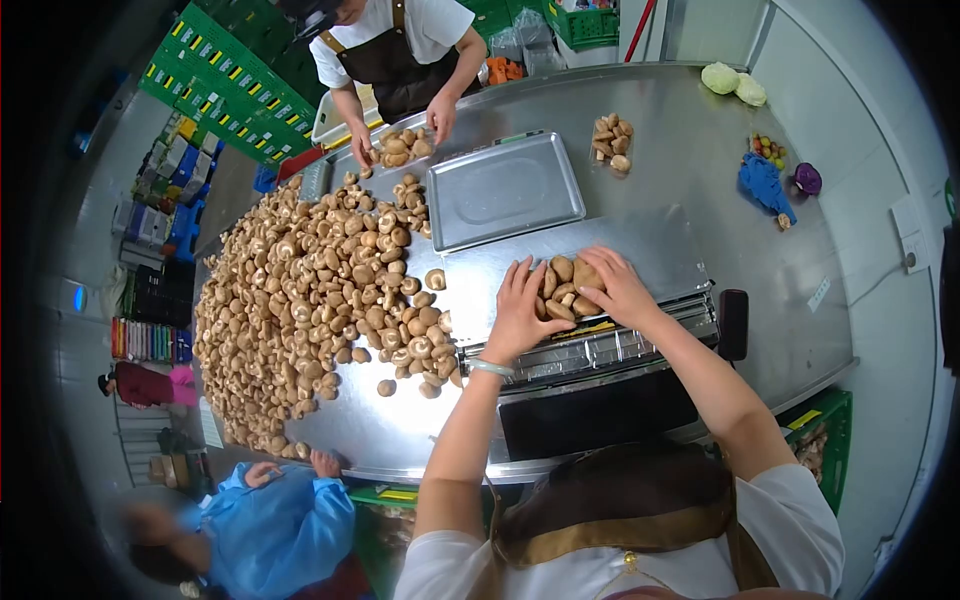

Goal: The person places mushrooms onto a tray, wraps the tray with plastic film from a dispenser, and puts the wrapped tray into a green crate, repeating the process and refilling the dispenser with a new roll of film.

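Observation:
A small pack of brown shiitake mushrooms (562, 287) sits between my hands, at the film-wrapping machine (600, 352) on the steel table. My left hand (521, 312), below a pale green bangle, is curved around the pack's left side. From the right, my right hand (622, 290) cups it with the fingers over its far edge. Any tray beneath the mushrooms is hidden by them and my hands. Beyond my hands lies a shallow metal tray (507, 190) with nothing in it. A big heap of loose shiitake mushrooms (310, 290) spreads to the left.
Across the table, a co-worker in a brown apron (400, 65) handles another mushroom pack (402, 147). A filled pack (611, 142) stands farther right. Cabbages (720, 78), a blue bundle (766, 184) and a purple cabbage (807, 179) lie near the right wall. A person in blue (275, 530) is at lower left.

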